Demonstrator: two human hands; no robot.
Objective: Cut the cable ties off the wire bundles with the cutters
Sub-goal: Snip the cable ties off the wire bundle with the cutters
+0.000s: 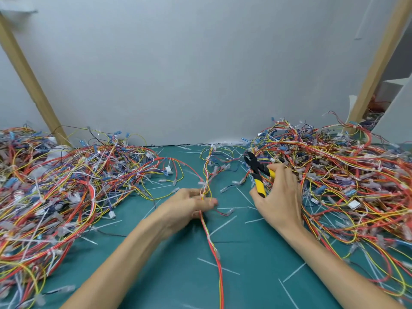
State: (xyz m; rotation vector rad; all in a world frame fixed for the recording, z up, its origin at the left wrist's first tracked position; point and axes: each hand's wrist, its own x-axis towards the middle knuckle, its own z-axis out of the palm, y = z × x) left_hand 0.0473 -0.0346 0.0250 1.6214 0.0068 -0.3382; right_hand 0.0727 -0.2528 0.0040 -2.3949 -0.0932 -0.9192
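My left hand [191, 205] grips a thin wire bundle [211, 241] of red, yellow and white wires in the middle of the green mat [252, 246]. A white cable tie [203, 188] wraps the bundle just above my fingers. The bundle runs from the far wires down toward the near edge. My right hand [278, 195] holds yellow-handled cutters [256, 172], their black jaws slightly parted and pointing up and away. The cutters are to the right of the bundle and do not touch it.
A large heap of tangled wires [55, 190] covers the left of the mat and another heap [347, 177] covers the right. Several cut white tie pieces [223, 224] lie scattered on the mat. A white wall [200, 74] and two wooden posts stand behind.
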